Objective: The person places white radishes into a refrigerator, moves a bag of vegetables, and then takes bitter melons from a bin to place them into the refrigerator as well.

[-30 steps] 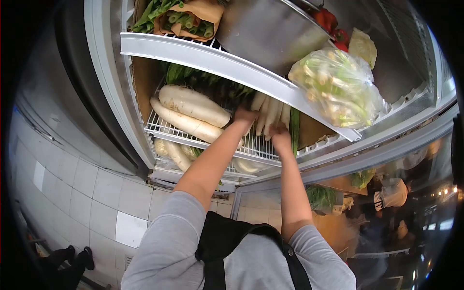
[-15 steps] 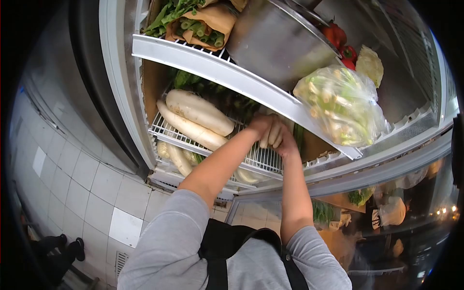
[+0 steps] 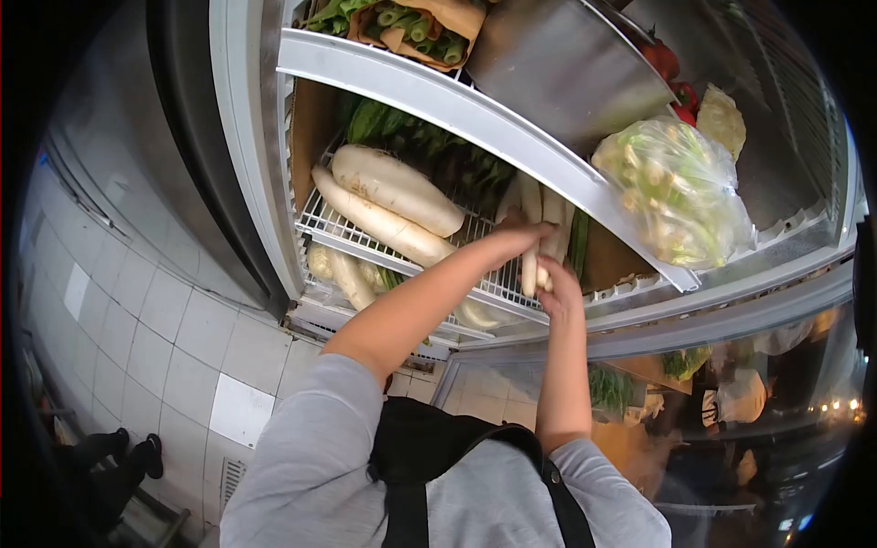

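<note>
Radishes (image 3: pixel 529 271), clamped by right hand (image 3: pixel 563 290) | left hand (image 3: pixel 523 234): grip unclear | wire shelf (image 3: pixel 501 281) | tiled floor (image 3: pixel 183 352)

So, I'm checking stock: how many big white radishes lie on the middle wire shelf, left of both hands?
2: the fatter radish behind, the slimmer radish in front. More may be hidden farther back.

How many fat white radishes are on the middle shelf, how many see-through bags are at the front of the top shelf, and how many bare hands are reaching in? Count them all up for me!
Fat white radishes: 2
See-through bag: 1
Bare hands: 2
Total: 5
</note>
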`<state>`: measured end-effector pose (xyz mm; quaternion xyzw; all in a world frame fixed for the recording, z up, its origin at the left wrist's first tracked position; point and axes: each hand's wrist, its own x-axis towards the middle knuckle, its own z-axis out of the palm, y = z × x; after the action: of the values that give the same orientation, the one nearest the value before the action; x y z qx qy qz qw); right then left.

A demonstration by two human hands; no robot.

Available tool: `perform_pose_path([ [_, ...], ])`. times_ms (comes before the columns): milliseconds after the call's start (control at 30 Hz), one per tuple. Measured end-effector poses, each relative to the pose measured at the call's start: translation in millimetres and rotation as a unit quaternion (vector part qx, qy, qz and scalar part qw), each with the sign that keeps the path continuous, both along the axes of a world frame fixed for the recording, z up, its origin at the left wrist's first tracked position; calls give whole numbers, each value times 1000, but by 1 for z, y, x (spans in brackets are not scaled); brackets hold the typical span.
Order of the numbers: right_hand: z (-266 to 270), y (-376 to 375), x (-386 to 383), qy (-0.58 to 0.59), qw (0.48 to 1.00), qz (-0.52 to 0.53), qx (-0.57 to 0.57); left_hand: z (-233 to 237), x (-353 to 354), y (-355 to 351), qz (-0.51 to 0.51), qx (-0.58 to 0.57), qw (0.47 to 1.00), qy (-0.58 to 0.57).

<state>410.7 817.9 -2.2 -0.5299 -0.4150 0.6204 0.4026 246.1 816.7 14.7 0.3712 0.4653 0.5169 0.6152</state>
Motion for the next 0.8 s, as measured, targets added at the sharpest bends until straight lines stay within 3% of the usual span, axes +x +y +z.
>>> perform_pose_path([
  [67,-5,-39,6,36,999,11,12,-7,-10,-14,-63,-38,996,-60],
  [100,-11,-56,4,59,998,5,27,-17,-13,-16,-116,-57,975,-183],
  [200,-9,-99,-11,75,996,-17,42,-27,-2,-24,-127,-68,948,-284],
  [233,-4,-103,-12,61,996,-8,60,-17,-5,-29,-139,-105,941,-291],
  [467,-2,-125,-13,-146,969,6,199,-37,14,-46,-91,10,947,-307],
  [533,2,-137,-14,-151,964,4,218,-35,11,-60,-86,61,930,-353],
  [667,19,-150,-34,-101,964,19,247,-28,-5,-76,-68,95,934,-338],
  [800,0,-160,-51,-71,957,46,278,-11,-50,-104,-59,148,941,-300],
])
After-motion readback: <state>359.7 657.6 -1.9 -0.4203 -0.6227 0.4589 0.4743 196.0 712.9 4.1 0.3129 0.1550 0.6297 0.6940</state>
